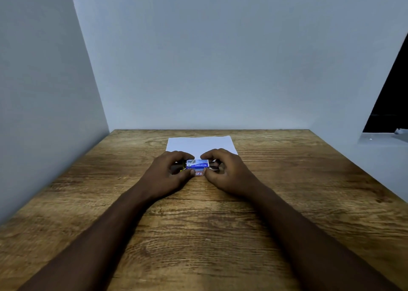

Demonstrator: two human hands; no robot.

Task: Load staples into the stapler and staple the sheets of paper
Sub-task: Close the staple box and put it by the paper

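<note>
A small blue and white staple box [197, 164] sits between both hands near the middle of the wooden table [198, 224]. My left hand [169, 176] grips its left end, thumb at the front and fingers over the top. My right hand [225, 172] pinches its right end the same way. A small white label with a red mark [199, 173] shows just under the box. White sheets of paper [199, 144] lie flat right behind the hands. Something dark with a yellow edge [181, 166] peeks out under my left fingers; I cannot tell what it is.
White walls close the table at the back and on the left. On the right a white panel slopes beside a dark opening [390, 105]. The table's right edge runs diagonally toward me. Bare wood lies in front of the hands.
</note>
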